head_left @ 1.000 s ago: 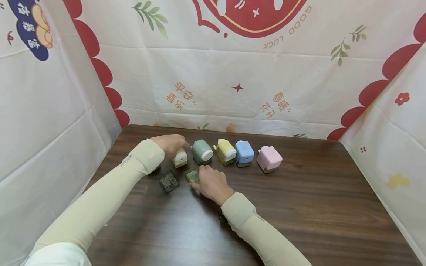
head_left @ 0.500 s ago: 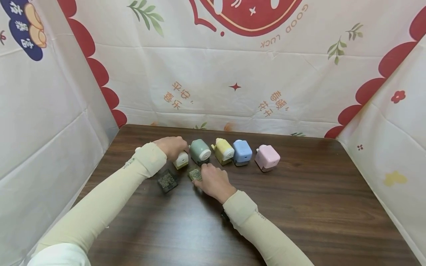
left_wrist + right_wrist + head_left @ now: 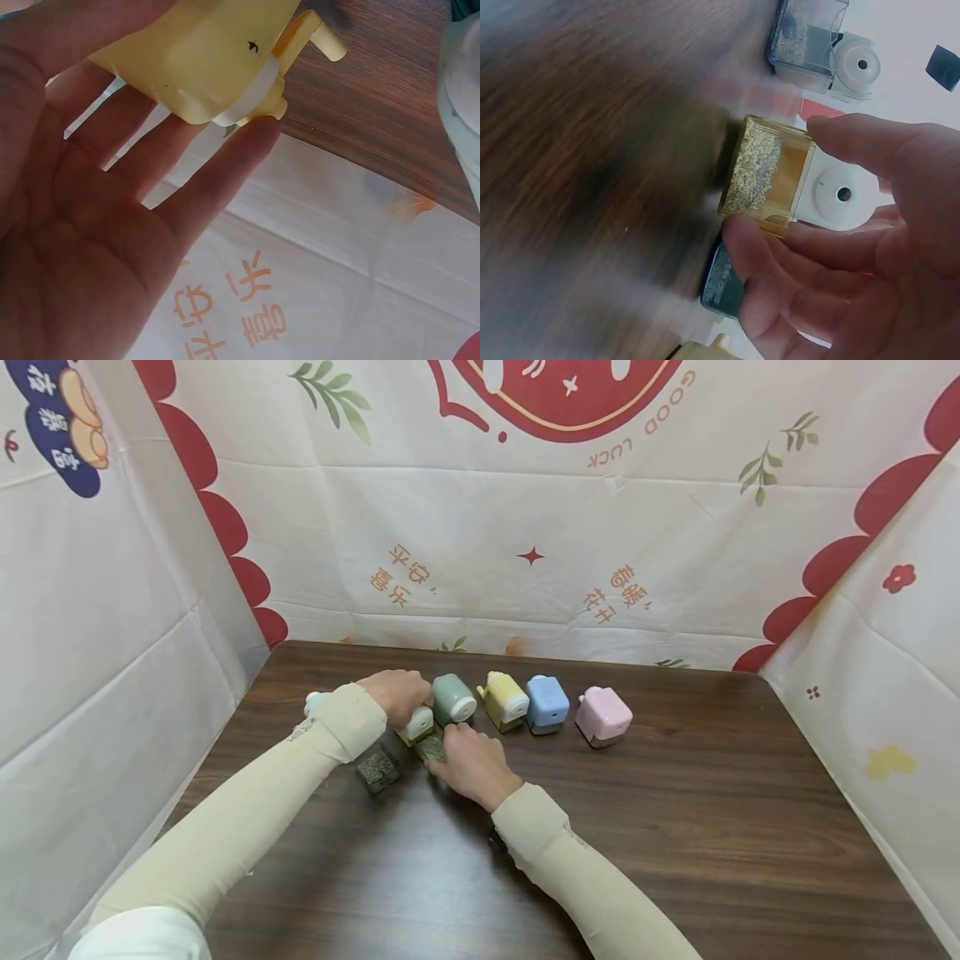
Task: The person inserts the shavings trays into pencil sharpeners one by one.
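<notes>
Fitting, seemingly: yellow-tinted shavings drawer (image 3: pixel 756 174), pinched between fingers of right hand (image 3: pixel 472 763); yellow crank pencil sharpener (image 3: pixel 202 64) just beyond, gripped in left hand's (image 3: pixel 399 695) fingers. Next requirement: align, push home.

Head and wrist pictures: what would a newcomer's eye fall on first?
Probably the row of pastel pencil sharpeners on the far part of the table. Toward the row's left, the left hand holds a yellow sharpener; in front, the right hand pinches a yellow drawer of shavings.
</notes>
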Demonstrator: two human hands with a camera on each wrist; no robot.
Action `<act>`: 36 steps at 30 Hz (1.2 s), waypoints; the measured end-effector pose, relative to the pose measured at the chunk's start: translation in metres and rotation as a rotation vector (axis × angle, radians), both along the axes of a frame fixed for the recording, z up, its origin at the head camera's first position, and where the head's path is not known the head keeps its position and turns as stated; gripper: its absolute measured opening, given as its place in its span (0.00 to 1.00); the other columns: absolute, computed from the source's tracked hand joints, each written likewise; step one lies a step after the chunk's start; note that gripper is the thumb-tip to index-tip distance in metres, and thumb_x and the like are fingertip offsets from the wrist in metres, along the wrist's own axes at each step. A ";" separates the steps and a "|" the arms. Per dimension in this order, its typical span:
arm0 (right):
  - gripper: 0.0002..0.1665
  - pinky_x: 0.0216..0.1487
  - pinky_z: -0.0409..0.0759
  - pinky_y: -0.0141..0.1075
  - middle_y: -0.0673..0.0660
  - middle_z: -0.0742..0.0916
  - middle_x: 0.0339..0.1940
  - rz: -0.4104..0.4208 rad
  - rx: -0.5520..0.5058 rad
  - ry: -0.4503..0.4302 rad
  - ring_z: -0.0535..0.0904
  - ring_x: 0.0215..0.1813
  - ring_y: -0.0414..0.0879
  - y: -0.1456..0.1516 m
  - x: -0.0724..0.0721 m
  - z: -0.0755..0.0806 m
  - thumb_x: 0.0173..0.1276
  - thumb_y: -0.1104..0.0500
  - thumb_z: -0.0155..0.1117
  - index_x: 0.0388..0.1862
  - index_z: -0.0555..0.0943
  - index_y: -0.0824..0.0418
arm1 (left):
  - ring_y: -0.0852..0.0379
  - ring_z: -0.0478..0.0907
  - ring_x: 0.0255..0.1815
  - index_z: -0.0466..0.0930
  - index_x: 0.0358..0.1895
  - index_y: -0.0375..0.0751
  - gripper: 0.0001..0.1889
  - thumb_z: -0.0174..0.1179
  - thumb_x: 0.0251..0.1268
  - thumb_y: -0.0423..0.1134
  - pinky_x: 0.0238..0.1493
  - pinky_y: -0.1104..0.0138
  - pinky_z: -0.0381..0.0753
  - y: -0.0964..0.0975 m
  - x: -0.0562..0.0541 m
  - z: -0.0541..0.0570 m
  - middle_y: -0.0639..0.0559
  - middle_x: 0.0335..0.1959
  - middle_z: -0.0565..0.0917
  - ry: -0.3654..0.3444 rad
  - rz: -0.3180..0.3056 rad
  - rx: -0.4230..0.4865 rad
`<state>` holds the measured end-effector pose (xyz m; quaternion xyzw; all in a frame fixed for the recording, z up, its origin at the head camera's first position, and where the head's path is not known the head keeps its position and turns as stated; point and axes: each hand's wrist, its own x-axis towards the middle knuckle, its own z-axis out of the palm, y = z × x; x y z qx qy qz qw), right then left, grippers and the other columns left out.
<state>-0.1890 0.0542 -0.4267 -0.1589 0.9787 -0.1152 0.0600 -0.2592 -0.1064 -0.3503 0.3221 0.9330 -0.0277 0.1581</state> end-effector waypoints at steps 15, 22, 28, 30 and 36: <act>0.27 0.43 0.89 0.52 0.66 0.87 0.47 0.004 -0.129 0.007 0.90 0.44 0.62 -0.017 -0.008 -0.008 0.77 0.47 0.73 0.55 0.82 0.71 | 0.56 0.77 0.33 0.91 0.39 0.42 0.14 0.71 0.60 0.18 0.36 0.65 0.81 0.001 -0.001 0.001 0.48 0.41 0.91 -0.040 0.005 -0.003; 0.21 0.40 0.89 0.48 0.64 0.88 0.40 0.018 -0.167 0.022 0.91 0.41 0.59 -0.025 -0.015 -0.011 0.75 0.50 0.75 0.46 0.84 0.69 | 0.57 0.72 0.29 0.89 0.37 0.43 0.16 0.67 0.62 0.15 0.29 0.68 0.72 0.000 -0.003 -0.001 0.50 0.36 0.88 -0.048 0.017 0.001; 0.20 0.40 0.89 0.48 0.64 0.89 0.38 0.013 -0.206 0.036 0.91 0.41 0.59 -0.028 -0.016 -0.012 0.77 0.51 0.73 0.45 0.84 0.70 | 0.58 0.71 0.27 0.88 0.34 0.42 0.15 0.67 0.61 0.15 0.28 0.69 0.72 0.001 -0.002 -0.001 0.50 0.33 0.87 -0.043 0.003 0.006; 0.22 0.40 0.89 0.48 0.63 0.89 0.38 0.016 -0.224 0.050 0.91 0.41 0.58 -0.026 -0.022 -0.024 0.77 0.48 0.72 0.45 0.84 0.69 | 0.58 0.72 0.28 0.88 0.35 0.42 0.15 0.67 0.61 0.15 0.28 0.69 0.73 0.001 -0.002 -0.001 0.50 0.33 0.88 -0.041 0.004 0.002; 0.22 0.36 0.87 0.46 0.60 0.86 0.31 -0.028 -0.222 0.022 0.90 0.36 0.55 -0.016 -0.017 -0.016 0.78 0.46 0.71 0.39 0.82 0.65 | 0.57 0.74 0.29 0.90 0.36 0.44 0.14 0.68 0.65 0.18 0.30 0.67 0.75 0.001 -0.001 -0.002 0.50 0.35 0.89 -0.046 0.041 0.010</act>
